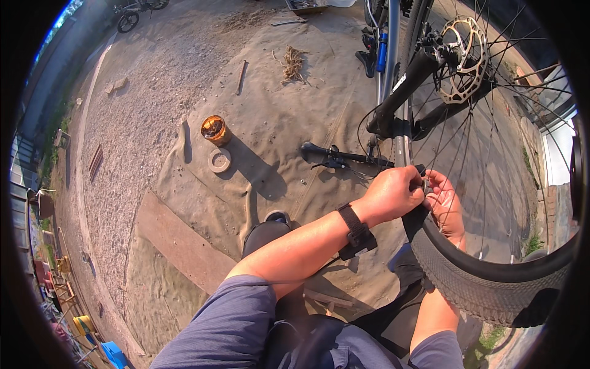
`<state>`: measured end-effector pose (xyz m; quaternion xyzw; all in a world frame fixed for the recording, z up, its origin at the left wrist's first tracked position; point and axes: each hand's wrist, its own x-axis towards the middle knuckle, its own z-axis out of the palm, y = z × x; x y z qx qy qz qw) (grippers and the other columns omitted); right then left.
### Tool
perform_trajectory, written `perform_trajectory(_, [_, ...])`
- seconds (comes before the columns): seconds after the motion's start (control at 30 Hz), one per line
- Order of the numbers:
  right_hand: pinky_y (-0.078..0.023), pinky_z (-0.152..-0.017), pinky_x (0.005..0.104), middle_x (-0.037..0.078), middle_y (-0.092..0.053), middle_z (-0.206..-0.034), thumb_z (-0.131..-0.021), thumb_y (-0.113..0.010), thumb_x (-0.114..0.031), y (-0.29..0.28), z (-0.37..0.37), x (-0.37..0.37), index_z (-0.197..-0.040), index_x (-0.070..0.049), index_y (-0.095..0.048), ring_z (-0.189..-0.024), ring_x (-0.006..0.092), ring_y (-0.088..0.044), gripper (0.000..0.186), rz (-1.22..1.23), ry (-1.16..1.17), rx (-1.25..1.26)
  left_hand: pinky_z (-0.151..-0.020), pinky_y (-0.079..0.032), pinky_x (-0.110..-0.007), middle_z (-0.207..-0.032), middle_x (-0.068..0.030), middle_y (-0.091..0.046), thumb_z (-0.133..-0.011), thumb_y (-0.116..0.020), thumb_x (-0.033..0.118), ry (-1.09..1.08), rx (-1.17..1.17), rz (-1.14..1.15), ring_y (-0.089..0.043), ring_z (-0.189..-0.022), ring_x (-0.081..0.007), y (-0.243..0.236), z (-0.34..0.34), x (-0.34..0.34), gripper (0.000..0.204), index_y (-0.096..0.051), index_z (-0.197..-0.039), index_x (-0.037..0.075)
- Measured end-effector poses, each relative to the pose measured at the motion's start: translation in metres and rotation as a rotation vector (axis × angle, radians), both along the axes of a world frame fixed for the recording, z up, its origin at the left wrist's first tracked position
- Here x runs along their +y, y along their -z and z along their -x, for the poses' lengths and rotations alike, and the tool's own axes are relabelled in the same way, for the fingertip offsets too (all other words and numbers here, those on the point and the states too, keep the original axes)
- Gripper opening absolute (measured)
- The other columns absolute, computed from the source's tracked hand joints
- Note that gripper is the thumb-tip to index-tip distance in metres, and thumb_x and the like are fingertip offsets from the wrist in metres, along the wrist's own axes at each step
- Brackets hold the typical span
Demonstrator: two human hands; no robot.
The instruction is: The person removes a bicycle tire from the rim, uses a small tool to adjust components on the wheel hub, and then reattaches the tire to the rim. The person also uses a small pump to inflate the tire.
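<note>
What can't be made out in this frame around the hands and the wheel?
Head view:
- Small part pinched at the rim: covered by the left hand and the fingers of the right hand.
- Tyre: its right side runs out past the picture's dark edge.
- Contents of the open tin: too small to tell.
- Bicycle frame: cut off at the top edge.
- Handlebar controls: too small.

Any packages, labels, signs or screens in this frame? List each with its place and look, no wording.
Open tin: on the sandy ground left of the bicycle, round, orange-brown wall, dark contents.
Lid: flat on the ground just in front of the tin, round, pale grey.
Label: small white patch on the black fork leg above the left hand; too small to describe further.
No signs or screens show.
</note>
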<state>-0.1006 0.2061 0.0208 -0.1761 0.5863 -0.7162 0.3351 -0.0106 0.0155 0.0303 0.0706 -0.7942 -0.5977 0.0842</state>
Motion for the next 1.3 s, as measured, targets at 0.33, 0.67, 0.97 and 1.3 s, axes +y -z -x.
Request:
perform_trajectory(0.33, [-0.053, -0.101, 0.0280, 0.005, -0.066, -0.125, -0.087, -0.085, -0.003, 0.005, 0.002, 0.000, -0.144, -0.002, -0.055, -0.109, 0.0129, -0.067, 0.065, -0.019, -0.033, -0.053, -0.081, -0.059, -0.042, -0.096, -0.0213, -0.076, -0.086, -0.070, 0.018, 0.012, 0.027, 0.015, -0.075, -0.089, -0.0369, 0.002, 0.000, 0.001, 0.029, -0.074, -0.108, 0.000])
perform_trajectory(0.67, [-0.055, -0.096, 0.0278, 0.004, -0.072, -0.113, -0.092, -0.081, -0.003, -0.002, -0.001, -0.002, -0.131, -0.001, -0.063, -0.103, 0.0123, -0.068, 0.043, -0.033, -0.017, -0.036, -0.081, -0.058, -0.043, -0.098, -0.0235, -0.074, -0.087, -0.073, 0.022, 0.056, 0.033, 0.060, -0.074, -0.091, -0.0391, -0.005, -0.004, -0.002, 0.034, -0.073, -0.111, -0.002])
perform_trajectory(0.97, [-0.053, -0.096, 0.0267, 0.001, -0.071, -0.111, -0.090, -0.082, 0.000, 0.008, 0.002, 0.001, -0.124, -0.003, -0.063, -0.101, 0.0104, -0.067, 0.039, -0.023, 0.013, 0.004, -0.080, -0.058, -0.040, -0.095, -0.0204, -0.075, -0.092, -0.074, 0.019, 0.098, 0.065, 0.021, -0.074, -0.088, -0.0353, -0.001, -0.002, -0.004, 0.030, -0.073, -0.114, -0.001])
perform_trajectory(1.3, [-0.053, -0.095, 0.0264, 0.002, -0.071, -0.109, -0.091, -0.080, 0.000, 0.001, 0.001, 0.003, -0.119, -0.004, -0.062, -0.100, 0.0097, -0.067, 0.033, -0.046, 0.009, -0.003, -0.081, -0.058, -0.040, -0.096, -0.0177, -0.076, -0.094, -0.073, 0.019, 0.118, 0.016, -0.089, -0.075, -0.089, -0.0316, -0.008, -0.004, -0.007, 0.030, -0.068, -0.118, 0.001])
